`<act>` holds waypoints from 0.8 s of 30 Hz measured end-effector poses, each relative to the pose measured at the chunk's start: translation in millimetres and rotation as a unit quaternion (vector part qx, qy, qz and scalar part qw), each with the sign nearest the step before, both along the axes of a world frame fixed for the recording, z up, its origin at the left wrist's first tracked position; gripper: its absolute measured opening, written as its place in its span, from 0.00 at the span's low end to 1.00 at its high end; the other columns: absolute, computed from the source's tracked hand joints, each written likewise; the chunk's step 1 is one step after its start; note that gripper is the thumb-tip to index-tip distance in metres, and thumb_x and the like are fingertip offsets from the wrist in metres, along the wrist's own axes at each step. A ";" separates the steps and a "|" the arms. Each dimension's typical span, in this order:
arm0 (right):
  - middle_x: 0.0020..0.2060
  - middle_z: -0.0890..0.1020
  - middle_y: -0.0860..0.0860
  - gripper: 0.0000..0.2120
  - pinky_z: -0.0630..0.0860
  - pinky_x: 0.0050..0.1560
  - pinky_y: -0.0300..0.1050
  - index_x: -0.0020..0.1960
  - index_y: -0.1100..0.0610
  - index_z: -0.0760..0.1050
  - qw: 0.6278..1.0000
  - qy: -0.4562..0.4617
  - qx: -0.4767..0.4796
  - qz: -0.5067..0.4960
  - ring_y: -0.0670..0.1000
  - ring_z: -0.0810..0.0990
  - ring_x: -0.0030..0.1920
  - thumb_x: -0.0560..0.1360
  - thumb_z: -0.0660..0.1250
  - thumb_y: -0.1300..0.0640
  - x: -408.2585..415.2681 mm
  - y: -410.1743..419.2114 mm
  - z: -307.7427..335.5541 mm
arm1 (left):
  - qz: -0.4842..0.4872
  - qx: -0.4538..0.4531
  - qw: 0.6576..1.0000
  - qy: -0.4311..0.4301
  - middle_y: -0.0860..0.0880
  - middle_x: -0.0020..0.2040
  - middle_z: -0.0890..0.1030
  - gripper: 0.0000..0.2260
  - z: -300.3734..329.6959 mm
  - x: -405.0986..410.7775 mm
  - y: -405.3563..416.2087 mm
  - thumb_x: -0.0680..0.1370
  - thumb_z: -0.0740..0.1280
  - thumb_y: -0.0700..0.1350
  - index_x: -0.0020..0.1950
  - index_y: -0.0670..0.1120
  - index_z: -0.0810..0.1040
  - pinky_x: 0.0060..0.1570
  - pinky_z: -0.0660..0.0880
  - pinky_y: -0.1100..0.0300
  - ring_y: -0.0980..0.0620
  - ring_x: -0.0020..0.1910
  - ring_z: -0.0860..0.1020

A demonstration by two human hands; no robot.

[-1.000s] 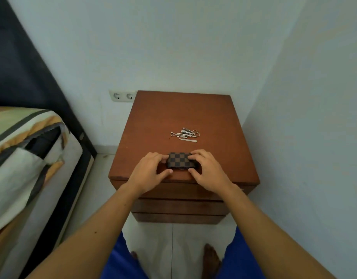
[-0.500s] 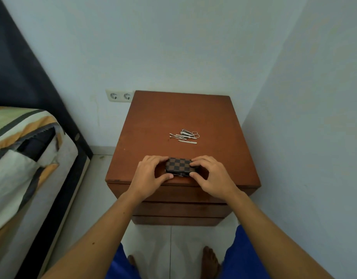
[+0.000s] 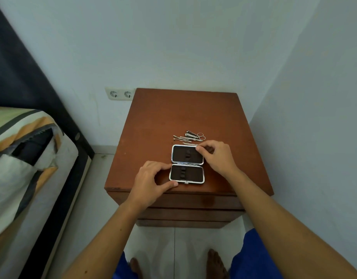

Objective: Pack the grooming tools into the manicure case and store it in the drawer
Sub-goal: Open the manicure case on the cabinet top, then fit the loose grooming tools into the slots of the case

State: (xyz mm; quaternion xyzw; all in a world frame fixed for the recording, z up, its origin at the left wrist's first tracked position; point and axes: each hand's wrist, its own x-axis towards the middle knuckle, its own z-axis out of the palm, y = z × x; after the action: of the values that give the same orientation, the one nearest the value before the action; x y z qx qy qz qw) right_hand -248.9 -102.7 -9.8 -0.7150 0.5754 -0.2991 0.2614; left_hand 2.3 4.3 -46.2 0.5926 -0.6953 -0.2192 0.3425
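Note:
The manicure case [image 3: 187, 164] lies open flat near the front edge of the brown nightstand [image 3: 173, 117], its two metal-framed halves showing dark lining with small loops. My left hand [image 3: 151, 182] holds the near half at its left side, thumb and fingers around the corner. My right hand [image 3: 217, 158] pinches the far half's right upper corner. A small pile of metal grooming tools [image 3: 190, 136], with scissors and clippers among them, lies just beyond the case.
Closed drawer fronts [image 3: 191, 206] stack below the nightstand top. A bed with a striped cover [image 3: 22, 158] stands on the left. A double wall socket [image 3: 119, 94] sits behind the nightstand. Walls close in at the back and right. My bare feet stand on the tiled floor.
The case was shut, checkered side up, between both hands. Now it is opened flat, with my right hand moved up to the far half.

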 end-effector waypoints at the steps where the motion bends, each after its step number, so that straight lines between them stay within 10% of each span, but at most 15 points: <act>1: 0.44 0.86 0.47 0.07 0.76 0.46 0.39 0.51 0.51 0.88 1.000 0.007 -0.003 -0.004 0.45 0.81 0.42 0.77 0.75 0.50 0.2 -2.7 -3.0 | -0.002 -0.007 1.000 0.001 0.65 0.58 0.81 0.21 -1.9 0.5 -0.8 0.70 0.82 0.57 0.60 0.53 0.85 0.60 0.79 0.50 0.58 0.61 0.77; 15: 0.41 0.78 0.45 0.05 0.74 0.42 0.38 0.49 0.51 0.87 0.997 -0.002 -0.066 -0.026 0.45 0.76 0.36 0.74 0.78 0.54 7.7 8.2 -12.0 | 0.004 -0.018 1.000 0.007 0.62 0.56 0.83 0.23 -5.8 1.4 1.3 0.70 0.76 0.64 0.58 0.51 0.86 0.57 0.80 0.54 0.58 0.60 0.77; 24: 0.68 0.79 0.47 0.15 0.72 0.70 0.49 0.68 0.54 0.82 0.972 0.174 -0.083 0.137 0.51 0.74 0.65 0.83 0.67 0.56 -20.1 36.4 -6.1 | 0.036 -0.009 0.999 -0.001 0.60 0.56 0.83 0.19 4.3 -8.8 -0.6 0.73 0.76 0.62 0.59 0.54 0.85 0.57 0.74 0.63 0.58 0.60 0.75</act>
State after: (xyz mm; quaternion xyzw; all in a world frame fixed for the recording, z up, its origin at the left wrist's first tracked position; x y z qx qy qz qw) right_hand -269.1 -66.3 -15.9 -0.8474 0.4814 -0.1784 0.1358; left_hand -6.5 3.7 -41.9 0.6141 -0.6759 -0.2001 0.3549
